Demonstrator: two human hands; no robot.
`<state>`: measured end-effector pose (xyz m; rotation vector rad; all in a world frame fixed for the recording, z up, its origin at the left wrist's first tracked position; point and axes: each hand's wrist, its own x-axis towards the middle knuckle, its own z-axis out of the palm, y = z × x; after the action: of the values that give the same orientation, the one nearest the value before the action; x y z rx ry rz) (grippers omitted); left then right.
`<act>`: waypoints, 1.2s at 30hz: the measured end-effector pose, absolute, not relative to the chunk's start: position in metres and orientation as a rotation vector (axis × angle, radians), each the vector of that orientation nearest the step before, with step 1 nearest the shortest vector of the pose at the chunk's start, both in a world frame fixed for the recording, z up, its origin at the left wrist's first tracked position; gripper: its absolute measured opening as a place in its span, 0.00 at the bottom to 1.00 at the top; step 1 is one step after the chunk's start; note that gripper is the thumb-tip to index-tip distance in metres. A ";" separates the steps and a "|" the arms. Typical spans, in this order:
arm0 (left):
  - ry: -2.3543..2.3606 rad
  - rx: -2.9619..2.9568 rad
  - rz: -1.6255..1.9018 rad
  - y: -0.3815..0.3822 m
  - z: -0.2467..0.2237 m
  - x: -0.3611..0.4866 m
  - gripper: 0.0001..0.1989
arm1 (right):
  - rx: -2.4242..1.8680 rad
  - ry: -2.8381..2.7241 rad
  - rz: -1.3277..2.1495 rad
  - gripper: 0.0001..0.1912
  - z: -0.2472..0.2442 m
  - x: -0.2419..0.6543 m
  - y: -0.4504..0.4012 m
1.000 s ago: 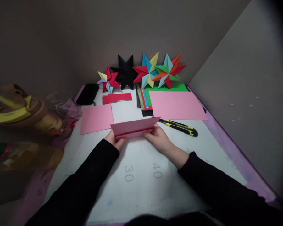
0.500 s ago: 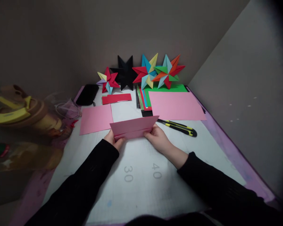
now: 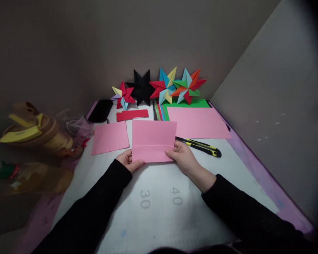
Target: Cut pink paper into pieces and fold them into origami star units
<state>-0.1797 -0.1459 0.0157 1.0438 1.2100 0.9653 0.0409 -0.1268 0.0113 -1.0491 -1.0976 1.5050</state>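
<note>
Sheet [image 3: 153, 132], head view: pink, held at the middle of the frame above or against the table [image 3: 159, 222]; contact along its lower edge cannot be told.
Likely trouble: a stray wrinkle or bent lower-left corner, since the left thumb presses close to that edge while the upper part has no support.
Crease [image 3: 152, 145] risk: the line could skew if the two hands pulled unevenly.
Knife [image 3: 201, 146] risk: it lies just right of the sheet, its front end passing out of sight by the right fingers, so a sideways move might knock it; whether any blade is out cannot be told.
Facing: the broad face tilts toward the camera, the far edge pointing to the paper stars [image 3: 165, 86] at upper centre.
Long axis: apparently left to right, parallel to the crease, though tilt and squeezing leave this unsure.
Left hand [image 3: 128, 161]: its grip pinches the lower-left corner, thumb in front.
Right hand [image 3: 184, 157]: its grip pinches the lower right edge, thumb on the near face.
</note>
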 end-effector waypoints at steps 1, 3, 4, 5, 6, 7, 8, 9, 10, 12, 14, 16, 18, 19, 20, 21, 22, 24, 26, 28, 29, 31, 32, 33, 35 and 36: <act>1.221 1.063 0.928 -0.146 0.016 -0.181 0.19 | -1.039 -1.095 1.509 0.19 0.011 0.041 -0.127; 1.249 1.079 0.886 -0.147 0.017 -0.181 0.16 | -1.019 -1.095 1.518 0.18 0.010 0.041 -0.127; 1.260 1.078 0.882 -0.147 0.017 -0.181 0.16 | -1.011 -1.097 1.522 0.18 0.010 0.040 -0.127; 1.267 1.073 0.885 -0.147 0.017 -0.181 0.16 | -1.003 -1.102 1.525 0.18 0.010 0.040 -0.127; 1.269 1.068 0.892 -0.147 0.017 -0.180 0.17 | -0.994 -1.109 1.529 0.17 0.010 0.039 -0.128; 1.269 1.064 0.904 -0.147 0.018 -0.180 0.18 | -0.983 -1.116 1.532 0.18 0.011 0.038 -0.129; 1.269 1.057 0.922 -0.147 0.018 -0.179 0.19 | -0.971 -1.121 1.534 0.19 0.012 0.037 -0.130; 1.269 1.048 0.945 -0.146 0.018 -0.178 0.19 | -0.962 -1.121 1.532 0.21 0.013 0.036 -0.130; 1.272 1.038 0.969 -0.146 0.018 -0.177 0.19 | -0.962 -1.115 1.518 0.24 0.014 0.035 -0.131; 1.284 1.014 1.013 -0.146 0.017 -0.177 0.19 | -1.001 -1.101 1.447 0.30 0.015 0.035 -0.131; 1.295 0.995 1.031 -0.145 0.015 -0.177 0.19 | -1.060 -1.110 1.345 0.30 0.015 0.036 -0.131; 1.298 0.979 1.032 -0.144 0.013 -0.178 0.19 | -1.091 -1.150 1.268 0.23 0.015 0.038 -0.131; 1.292 0.976 1.024 -0.143 0.013 -0.178 0.20 | -1.094 -1.178 1.242 0.17 0.014 0.039 -0.130; 1.288 0.977 1.018 -0.143 0.013 -0.179 0.21 | -1.097 -1.183 1.241 0.16 0.013 0.040 -0.129; 1.282 0.979 1.010 -0.143 0.014 -0.179 0.22 | -1.104 -1.182 1.242 0.15 0.012 0.040 -0.128; 1.277 0.980 1.004 -0.143 0.016 -0.180 0.23 | -1.114 -1.179 1.250 0.14 0.012 0.041 -0.127; 1.274 0.979 0.999 -0.144 0.018 -0.181 0.23 | -1.127 -1.176 1.263 0.14 0.011 0.042 -0.126; 1.284 0.970 0.984 -0.146 0.024 -0.182 0.23 | -1.147 -1.164 1.295 0.13 0.009 0.043 -0.124; 1.305 0.967 0.967 -0.148 0.028 -0.184 0.26 | -1.149 -1.144 1.327 0.13 0.008 0.044 -0.122; 1.317 0.977 0.945 -0.150 0.031 -0.186 0.32 | -1.144 -1.132 1.344 0.13 0.007 0.046 -0.121; 1.319 0.987 0.939 -0.150 0.031 -0.187 0.34 | -1.141 -1.125 1.348 0.13 0.006 0.047 -0.120; 1.349 1.019 0.956 -0.150 0.031 -0.191 0.35 | -1.139 -1.102 1.344 0.13 0.005 0.049 -0.119; 1.399 1.058 0.981 -0.150 0.030 -0.194 0.34 | -1.144 -1.089 1.338 0.14 0.005 0.050 -0.118; 1.475 1.130 1.017 -0.150 0.030 -0.198 0.32 | -1.153 -1.080 1.332 0.14 0.005 0.051 -0.118; 1.675 1.415 1.099 -0.150 0.029 -0.203 0.26 | -1.180 -1.097 1.334 0.14 0.005 0.051 -0.118; 1.742 1.630 1.133 -0.150 0.028 -0.204 0.22 | -1.194 -1.127 1.349 0.14 0.005 0.050 -0.118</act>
<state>-0.2045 -0.1502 0.0277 1.6297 1.7420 1.1329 0.0502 -0.1182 0.0047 -1.1939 -1.1269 1.3487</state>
